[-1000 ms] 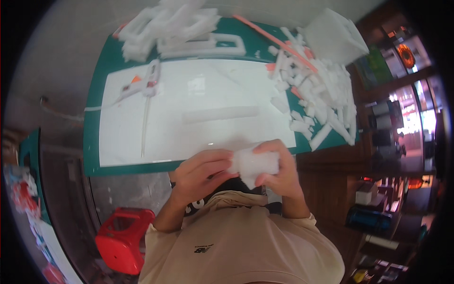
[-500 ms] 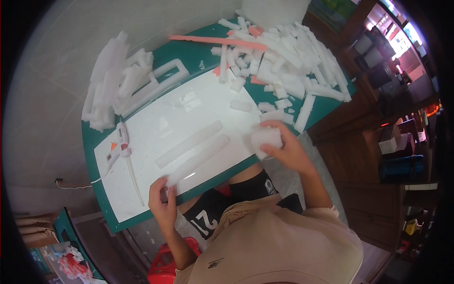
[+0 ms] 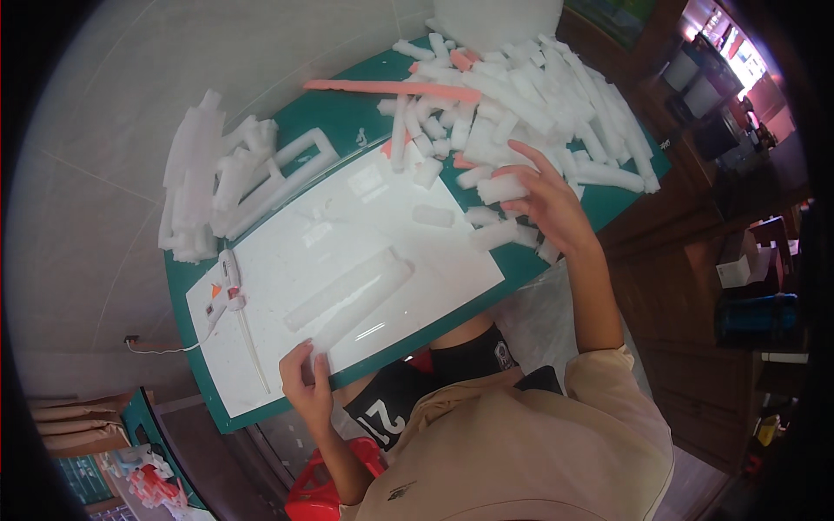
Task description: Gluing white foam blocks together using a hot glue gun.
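Note:
My left hand (image 3: pixel 306 380) is at the near edge of the white sheet (image 3: pixel 252 347), its thumb and fingers closed around the near end of a long white foam strip (image 3: pixel 365 304). A second foam strip (image 3: pixel 334 291) lies against it on the far side. My right hand (image 3: pixel 553 208) is over the front of the foam pile at the right. A short white foam block (image 3: pixel 502 188) sits between its thumb and curled fingers, while one finger stretches out above. Another short foam piece (image 3: pixel 433 215) lies on the sheet.
A white glue gun (image 3: pixel 230 278) with a long stick lies at the sheet's left. Foam frames (image 3: pixel 287 178) and stacked foam strips (image 3: pixel 187 182) stand behind it. A heap of foam offcuts (image 3: pixel 530 95) and a pink strip (image 3: pixel 391 88) cover the green table's (image 3: pixel 347 69) far right.
My right hand has moved away from me with the foam block, from the sheet's right edge to the pile. The two long strips now lie closer together at their far ends.

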Tool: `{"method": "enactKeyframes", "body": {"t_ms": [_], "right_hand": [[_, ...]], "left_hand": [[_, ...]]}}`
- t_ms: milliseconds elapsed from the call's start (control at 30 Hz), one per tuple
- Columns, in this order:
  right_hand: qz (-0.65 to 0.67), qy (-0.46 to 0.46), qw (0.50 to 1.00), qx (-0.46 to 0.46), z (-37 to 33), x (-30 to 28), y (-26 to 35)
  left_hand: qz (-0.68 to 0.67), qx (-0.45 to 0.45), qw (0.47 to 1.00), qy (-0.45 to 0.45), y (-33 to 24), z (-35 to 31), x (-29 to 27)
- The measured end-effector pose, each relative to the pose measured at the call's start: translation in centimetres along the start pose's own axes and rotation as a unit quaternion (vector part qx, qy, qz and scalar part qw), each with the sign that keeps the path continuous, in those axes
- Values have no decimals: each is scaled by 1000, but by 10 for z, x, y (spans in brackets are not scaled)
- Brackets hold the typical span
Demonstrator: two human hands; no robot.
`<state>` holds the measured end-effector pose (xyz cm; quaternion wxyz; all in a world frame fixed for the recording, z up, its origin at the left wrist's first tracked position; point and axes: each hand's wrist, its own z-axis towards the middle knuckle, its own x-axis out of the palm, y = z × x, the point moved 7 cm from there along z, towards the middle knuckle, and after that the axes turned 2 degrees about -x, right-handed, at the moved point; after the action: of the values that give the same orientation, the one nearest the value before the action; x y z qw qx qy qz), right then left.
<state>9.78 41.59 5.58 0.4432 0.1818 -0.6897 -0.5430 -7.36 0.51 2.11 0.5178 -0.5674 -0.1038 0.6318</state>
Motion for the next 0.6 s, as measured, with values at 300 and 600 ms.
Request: {"method": "enactKeyframes", "body": {"t_ms": [300, 600], "right_hand": [[-166, -72, 983, -41, -3, -13, 12], [-304, -126, 936, -123, 5, -7, 43]], "left_hand": [[-7, -4, 1000, -5, -6, 2, 1], [34, 39, 999, -12, -14, 5, 2]]}}
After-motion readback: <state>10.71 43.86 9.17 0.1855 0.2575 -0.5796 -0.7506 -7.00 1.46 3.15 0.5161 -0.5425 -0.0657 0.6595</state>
